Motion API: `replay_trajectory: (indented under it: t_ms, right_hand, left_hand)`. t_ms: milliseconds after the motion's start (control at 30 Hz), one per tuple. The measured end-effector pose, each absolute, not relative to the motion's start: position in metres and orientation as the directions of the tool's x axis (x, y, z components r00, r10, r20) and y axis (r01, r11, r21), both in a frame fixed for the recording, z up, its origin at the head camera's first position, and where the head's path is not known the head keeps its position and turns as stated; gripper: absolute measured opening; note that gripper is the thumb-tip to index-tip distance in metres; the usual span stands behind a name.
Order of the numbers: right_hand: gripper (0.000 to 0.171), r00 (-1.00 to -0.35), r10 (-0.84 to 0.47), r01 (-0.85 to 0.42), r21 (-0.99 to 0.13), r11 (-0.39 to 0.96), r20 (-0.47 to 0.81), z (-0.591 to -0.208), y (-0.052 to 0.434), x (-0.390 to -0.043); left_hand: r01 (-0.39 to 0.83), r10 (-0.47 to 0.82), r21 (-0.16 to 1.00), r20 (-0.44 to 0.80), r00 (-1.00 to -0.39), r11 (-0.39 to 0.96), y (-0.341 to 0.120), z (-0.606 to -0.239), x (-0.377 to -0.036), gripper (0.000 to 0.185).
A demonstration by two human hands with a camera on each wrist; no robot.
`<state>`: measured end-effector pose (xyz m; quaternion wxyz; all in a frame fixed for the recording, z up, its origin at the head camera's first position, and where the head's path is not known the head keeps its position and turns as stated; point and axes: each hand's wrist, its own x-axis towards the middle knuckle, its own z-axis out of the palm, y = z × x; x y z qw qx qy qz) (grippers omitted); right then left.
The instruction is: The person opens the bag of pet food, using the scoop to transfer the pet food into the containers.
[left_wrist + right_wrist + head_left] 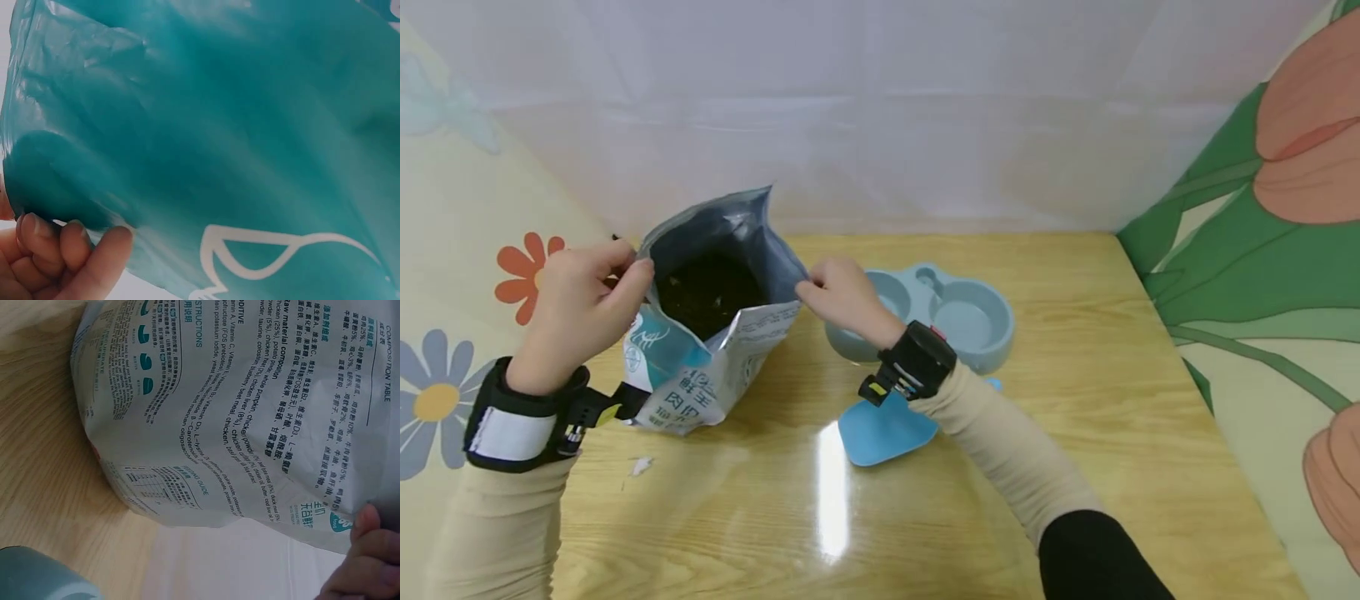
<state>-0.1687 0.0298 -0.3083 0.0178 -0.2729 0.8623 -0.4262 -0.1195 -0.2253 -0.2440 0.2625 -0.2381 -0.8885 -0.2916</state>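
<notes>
A teal and white pet food bag point(707, 350) stands on the wooden table point(1075, 467), its mouth spread wide, dark kibble point(707, 287) visible inside. My left hand point(583, 304) pinches the bag's left rim; the left wrist view shows its fingers point(69, 250) curled on the teal side of the bag point(237, 137). My right hand point(842, 296) pinches the right rim, and its fingertips point(365, 550) hold the printed white side of the bag point(250, 406). Just right of the bag sits a pale blue double pet bowl point(955, 321).
A blue scoop-like flat piece point(883, 429) lies on the table under my right wrist. A small white scrap point(640, 465) lies near the front left. Floral cloth walls rise left and right, a white curtain behind.
</notes>
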Motion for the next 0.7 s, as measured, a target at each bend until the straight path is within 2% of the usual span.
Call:
replay_trajectory:
  t_ms: [200,433,700]
  right_hand:
    - [0.039,-0.867,-0.464,-0.431,-0.739,0.518,0.18,-0.318,0.035,-0.165]
    - [0.041,-0.882,-0.436,-0.422,-0.713,0.56,0.179,-0.325,0.036,-0.157]
    - [0.039,-0.87,-0.432,-0.453,-0.735,0.504,0.24,-0.332,0.038,-0.145]
  left_hand:
    - [0.614,0.328,0.351,0.607,-0.724,0.707,-0.218,-0.246,-0.118,0.022]
    - [0.62,0.354,0.345,0.586,-0.729,0.704,-0.218,-0.247,-0.116,0.026]
    - [0.634,0.386,0.364,0.557,-0.735,0.682,-0.216,-0.246,-0.114,0.028]
